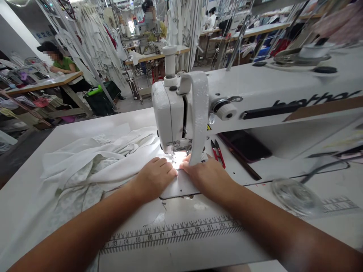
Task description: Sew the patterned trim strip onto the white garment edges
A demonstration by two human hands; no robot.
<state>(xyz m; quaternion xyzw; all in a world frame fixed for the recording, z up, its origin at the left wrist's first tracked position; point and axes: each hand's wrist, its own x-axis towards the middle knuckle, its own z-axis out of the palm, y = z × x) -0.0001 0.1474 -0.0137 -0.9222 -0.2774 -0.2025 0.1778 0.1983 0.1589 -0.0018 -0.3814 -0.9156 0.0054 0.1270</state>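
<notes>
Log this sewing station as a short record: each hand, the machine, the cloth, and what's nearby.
Machine: white Brother sewing machine
Left hand: flat on the cloth, beside the presser foot
Right hand: flat, right of the presser foot
Cloth: white fabric, bunched left of the machine
Nearby: red-handled thread snips; printed ruler scale

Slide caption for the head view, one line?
Bare left hand and right hand press white fabric at a white Brother sewing machine.

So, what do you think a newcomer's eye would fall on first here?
The white sewing machine fills the centre, its needle area brightly lit. Just in front sit the left hand and right hand, with white fabric heaped to the left. Red-handled snips lie right of its head.
</notes>
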